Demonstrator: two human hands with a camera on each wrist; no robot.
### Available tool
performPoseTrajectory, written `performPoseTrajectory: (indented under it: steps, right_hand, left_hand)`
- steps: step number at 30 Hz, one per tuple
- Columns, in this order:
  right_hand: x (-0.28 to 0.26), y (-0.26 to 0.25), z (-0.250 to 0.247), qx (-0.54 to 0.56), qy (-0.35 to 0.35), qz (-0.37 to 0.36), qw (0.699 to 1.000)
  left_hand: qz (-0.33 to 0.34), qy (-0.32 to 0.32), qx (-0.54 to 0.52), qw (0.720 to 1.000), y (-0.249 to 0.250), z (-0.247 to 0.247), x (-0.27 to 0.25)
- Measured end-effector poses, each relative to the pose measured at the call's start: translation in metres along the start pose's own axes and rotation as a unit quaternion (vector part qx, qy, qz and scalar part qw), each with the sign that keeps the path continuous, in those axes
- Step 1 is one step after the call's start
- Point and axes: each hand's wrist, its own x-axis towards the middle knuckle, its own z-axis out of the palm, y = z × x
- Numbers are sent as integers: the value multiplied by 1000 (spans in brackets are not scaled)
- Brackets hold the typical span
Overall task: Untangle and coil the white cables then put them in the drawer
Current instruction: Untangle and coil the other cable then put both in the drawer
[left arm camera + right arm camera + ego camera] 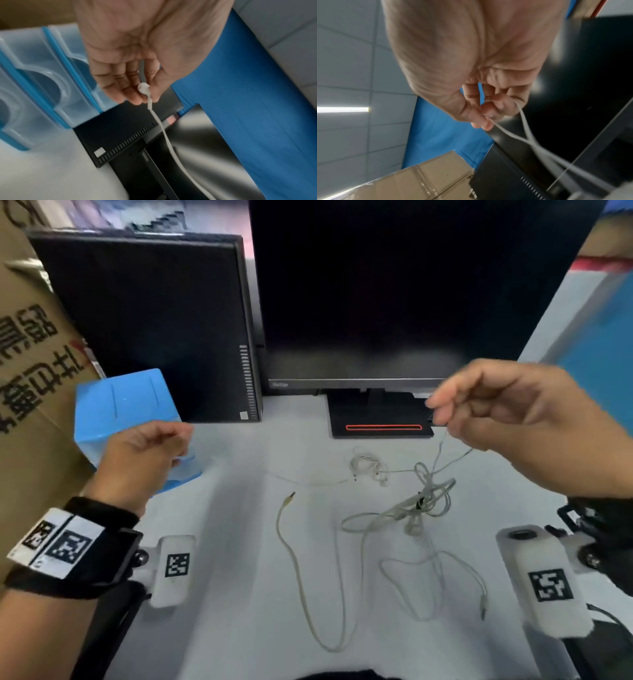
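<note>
behind blurred hands (pixel 507 405), tangled white cables (pixel 421 501)

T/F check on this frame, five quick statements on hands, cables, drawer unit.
1. The left hand pinches a white earbud. True.
2. The right hand is empty. False: its fingers pinch thin white cable strands.
3. A knotted bundle of white cables lies on the desk. True.
4. The blue drawer unit stands right of the monitor. False: it stands left, in front of the black computer case.
5. All cables are coiled in the drawer. False: they lie loose on the desk.
</note>
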Motion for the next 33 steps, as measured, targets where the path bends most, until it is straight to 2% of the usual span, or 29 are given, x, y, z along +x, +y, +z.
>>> performPoseTrajectory:
  steps: [3, 6, 8, 10, 12, 13, 14, 17, 20, 22, 24, 28, 33]
  right_hand:
    - [16, -11, 13, 43, -10, -19, 999]
    - [30, -17, 23, 97, 15, -9, 995]
    - [38, -21, 28, 130, 31, 2, 991]
    - [45, -24, 34, 174, 46, 8, 984]
    - [50, -27, 40, 212, 60, 10, 975]
    - [52, -28, 44, 221, 62, 10, 973]
    - [53, -29, 48, 223, 62, 8, 973]
    - [54, -27, 52, 214, 65, 4, 975]
    - [54, -11, 50, 91, 126, 15, 988]
    - [47, 2, 56, 15, 164, 19, 986]
    - [33, 12, 70, 11, 127, 33, 991]
    - [12, 26, 105, 48, -14, 101, 994]
    - [8, 42, 117, 82, -22, 87, 993]
  left_hand:
    - [58, -35, 59, 996, 20, 26, -3]
    - [106, -49, 69, 991, 49, 47, -9]
    - [116, -81, 50, 989, 67, 59, -18]
    - [121, -180, 17, 976, 84, 72, -32]
    - [122, -313, 14, 942, 94, 88, -48]
    - [126, -360, 28, 924, 96, 96, -55]
    - [132, -373, 48, 917, 96, 104, -59]
    - [143, -323, 60, 934, 89, 114, -58]
    - [93, -283, -8, 955, 88, 108, -52]
    - [59, -255, -61, 963, 90, 101, -48]
    - [38, -236, -106, 965, 92, 97, -46]
    - [16, -218, -128, 967, 91, 95, -49]
    - [5, -207, -119, 971, 82, 94, -58]
